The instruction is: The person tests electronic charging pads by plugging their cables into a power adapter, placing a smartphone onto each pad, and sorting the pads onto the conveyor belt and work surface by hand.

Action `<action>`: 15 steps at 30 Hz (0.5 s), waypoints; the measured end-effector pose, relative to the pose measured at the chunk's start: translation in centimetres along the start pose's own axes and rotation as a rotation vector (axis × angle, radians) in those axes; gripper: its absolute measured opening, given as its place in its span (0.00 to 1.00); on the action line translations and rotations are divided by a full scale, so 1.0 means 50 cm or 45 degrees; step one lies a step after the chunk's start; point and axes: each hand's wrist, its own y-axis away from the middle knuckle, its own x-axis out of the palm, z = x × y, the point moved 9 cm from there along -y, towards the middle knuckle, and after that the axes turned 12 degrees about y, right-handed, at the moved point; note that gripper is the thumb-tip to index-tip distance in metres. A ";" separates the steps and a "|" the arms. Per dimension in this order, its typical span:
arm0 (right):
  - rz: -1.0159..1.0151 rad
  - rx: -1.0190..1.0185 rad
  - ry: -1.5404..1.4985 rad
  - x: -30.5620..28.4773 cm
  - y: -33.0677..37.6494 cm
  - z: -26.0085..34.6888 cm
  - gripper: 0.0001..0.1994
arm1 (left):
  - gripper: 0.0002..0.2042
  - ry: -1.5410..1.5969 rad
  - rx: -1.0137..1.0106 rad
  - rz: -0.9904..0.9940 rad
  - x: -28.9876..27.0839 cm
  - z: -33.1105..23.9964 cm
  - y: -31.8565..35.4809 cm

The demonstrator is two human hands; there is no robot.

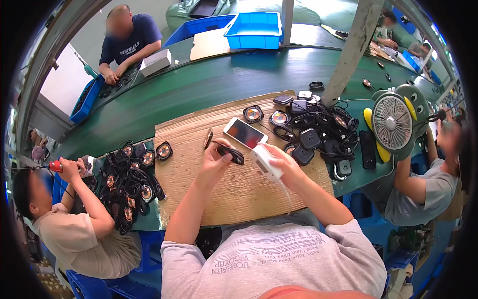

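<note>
**Two hands, two parts over the cardboard**

A person's left hand (217, 158) grips a small black oval part (231, 154), fingers curled around it, just above a cardboard sheet (199, 149) on the green bench (199, 89). The right hand (284, 162) closes around a white boxy device (264, 160), a thin white cord hanging from it toward the person. Both are held close together near the sheet's middle. A phone (245, 132) lies on the cardboard just beyond the hands. Black wired units (318, 134) pile at the sheet's right edge; more (130, 182) lie off its left edge. A green fan (396, 122) stands farther right.
</note>
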 end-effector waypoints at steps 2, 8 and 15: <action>-0.032 0.028 -0.098 0.003 -0.007 -0.008 0.35 | 0.17 -0.032 -0.060 0.042 0.024 0.002 0.007; 0.042 0.104 -0.361 0.024 -0.008 -0.017 0.35 | 0.17 -0.212 -0.056 -0.021 0.026 0.004 0.010; 0.080 0.181 -0.575 0.026 0.010 -0.027 0.37 | 0.16 -0.392 0.033 -0.193 0.021 -0.007 0.000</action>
